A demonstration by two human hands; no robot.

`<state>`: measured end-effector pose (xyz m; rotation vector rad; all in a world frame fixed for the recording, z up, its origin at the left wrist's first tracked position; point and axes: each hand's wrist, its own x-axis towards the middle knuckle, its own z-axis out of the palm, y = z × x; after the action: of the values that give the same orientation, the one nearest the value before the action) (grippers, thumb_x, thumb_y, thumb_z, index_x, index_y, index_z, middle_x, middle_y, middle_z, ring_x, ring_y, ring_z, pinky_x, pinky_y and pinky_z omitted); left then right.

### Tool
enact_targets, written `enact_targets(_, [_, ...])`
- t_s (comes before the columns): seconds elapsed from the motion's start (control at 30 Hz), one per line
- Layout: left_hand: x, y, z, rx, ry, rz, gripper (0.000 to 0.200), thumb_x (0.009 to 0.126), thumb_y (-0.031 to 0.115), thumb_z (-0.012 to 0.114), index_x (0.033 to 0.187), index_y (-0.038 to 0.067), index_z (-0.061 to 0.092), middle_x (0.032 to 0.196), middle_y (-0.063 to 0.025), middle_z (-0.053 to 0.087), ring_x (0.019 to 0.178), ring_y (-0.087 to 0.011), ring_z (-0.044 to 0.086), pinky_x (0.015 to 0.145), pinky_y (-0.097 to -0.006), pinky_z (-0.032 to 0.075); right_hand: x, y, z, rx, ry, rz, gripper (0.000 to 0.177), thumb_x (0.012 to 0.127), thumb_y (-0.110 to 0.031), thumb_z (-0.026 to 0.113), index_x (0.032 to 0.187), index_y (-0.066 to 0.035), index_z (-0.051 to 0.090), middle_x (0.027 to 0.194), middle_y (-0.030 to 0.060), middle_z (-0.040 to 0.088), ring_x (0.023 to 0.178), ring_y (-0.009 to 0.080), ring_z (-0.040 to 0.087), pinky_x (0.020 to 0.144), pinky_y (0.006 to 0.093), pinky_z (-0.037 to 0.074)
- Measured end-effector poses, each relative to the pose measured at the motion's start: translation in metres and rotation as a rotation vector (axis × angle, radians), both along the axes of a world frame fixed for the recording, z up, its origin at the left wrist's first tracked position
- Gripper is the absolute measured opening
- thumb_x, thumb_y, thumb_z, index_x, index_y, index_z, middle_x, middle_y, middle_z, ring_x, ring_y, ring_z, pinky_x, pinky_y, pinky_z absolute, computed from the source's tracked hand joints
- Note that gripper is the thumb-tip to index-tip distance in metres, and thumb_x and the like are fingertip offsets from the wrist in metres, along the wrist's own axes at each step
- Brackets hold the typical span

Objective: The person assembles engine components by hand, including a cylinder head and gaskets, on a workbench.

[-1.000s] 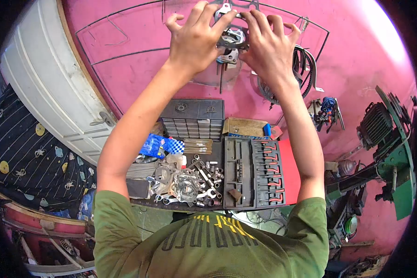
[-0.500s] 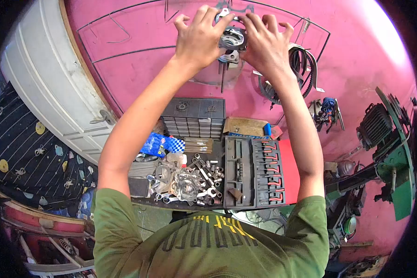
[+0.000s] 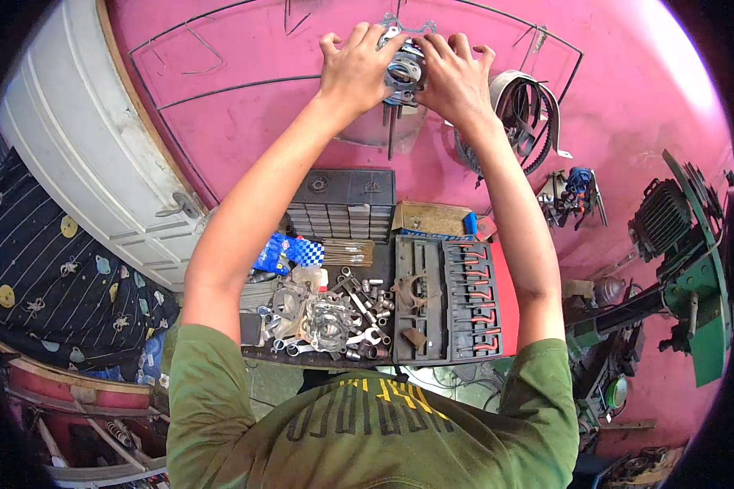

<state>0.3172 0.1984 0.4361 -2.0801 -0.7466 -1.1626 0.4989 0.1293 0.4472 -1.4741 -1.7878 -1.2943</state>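
Both my arms reach up to the pink wall, where a bunch of thin metal gaskets (image 3: 403, 72) hangs from the wire rack (image 3: 245, 86). My left hand (image 3: 355, 68) grips the bunch from the left, fingers curled over its edge. On the other side my right hand (image 3: 455, 80) has its fingers and thumb closed on the same gaskets. Part of the bunch is hidden behind my fingers. Below, a single flat gasket (image 3: 412, 291) lies across the open black tool case (image 3: 408, 326).
On the bench are a parts drawer cabinet (image 3: 340, 204), a cardboard box (image 3: 432, 218), a blue packet (image 3: 277, 251), a pile of gaskets (image 3: 328, 322), and several sockets and spanners. Drive belts (image 3: 526, 122) hang at right, near a green machine (image 3: 697, 285). A white door (image 3: 98, 147) stands left.
A gasket now lies on the tool case where none showed before. My hands have shifted slightly, the right one to the left, both still at the hanging gaskets.
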Motion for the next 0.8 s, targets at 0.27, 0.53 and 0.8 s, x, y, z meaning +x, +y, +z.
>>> enact_targets(0.27, [-0.006, -0.003, 0.006, 0.037, -0.027, -0.035, 0.081, 0.066, 0.034, 0.09, 0.141, 0.029, 0.06, 0.13, 0.004, 0.061, 0.126, -0.016, 0.054, 0.094, -0.0545, 0.034, -0.004, -0.009, 0.007, 0.01, -0.004, 0.013, 0.087, 0.059, -0.028, 0.087, 0.141, -0.02, 0.059, 0.136, -0.0036, 0.062, 0.125, 0.022, 0.055, 0.1, 0.0593, 0.038])
enact_targets(0.53, [-0.002, 0.005, 0.014, 0.066, -0.007, 0.007, 0.08, 0.067, 0.037, 0.089, 0.141, 0.03, 0.06, 0.129, 0.004, 0.061, 0.125, -0.0163, 0.055, 0.093, -0.0542, 0.035, 0.002, 0.004, 0.009, 0.056, -0.008, 0.045, 0.085, 0.057, -0.028, 0.088, 0.137, -0.017, 0.062, 0.134, -0.0018, 0.062, 0.123, 0.0227, 0.055, 0.097, 0.0601, 0.039])
enact_targets(0.8, [-0.001, 0.012, 0.011, -0.014, 0.012, -0.009, 0.082, 0.067, 0.04, 0.09, 0.144, 0.031, 0.06, 0.13, 0.0033, 0.062, 0.125, -0.0161, 0.055, 0.093, -0.0541, 0.035, 0.004, 0.01, 0.005, 0.021, 0.013, 0.036, 0.09, 0.058, -0.028, 0.086, 0.143, -0.019, 0.058, 0.136, -0.0009, 0.06, 0.126, 0.0246, 0.054, 0.099, 0.0612, 0.038])
